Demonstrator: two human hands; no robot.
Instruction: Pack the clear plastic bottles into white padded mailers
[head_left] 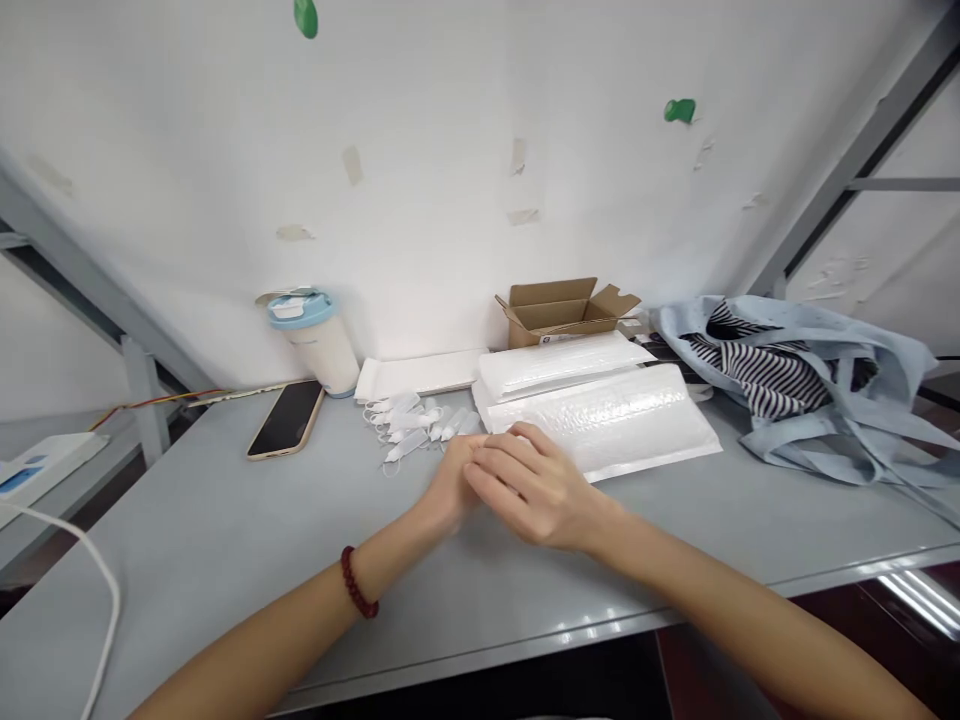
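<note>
My left hand (452, 488) and my right hand (536, 488) are together above the front middle of the grey table (300, 560). The right hand's bent fingers are closed over the left hand. Most of the left fingers are hidden beneath them, and whether anything lies between the palms cannot be seen. A dark red bead bracelet (358, 583) circles my left wrist. Just beyond the hands lies a loose pile of small translucent squeeze bottles (407, 444) with looped caps. White padded mailers (622, 420) lie behind the right hand, partly covered by its fingers.
Behind the mailers stands an open cardboard box (562, 308). A phone (287, 420) and a blue-lidded tumbler (322, 345) are at the left. At the right sits a light blue cloth bag (832, 345) with striped fabric. A white cable (109, 580) hangs at the left edge.
</note>
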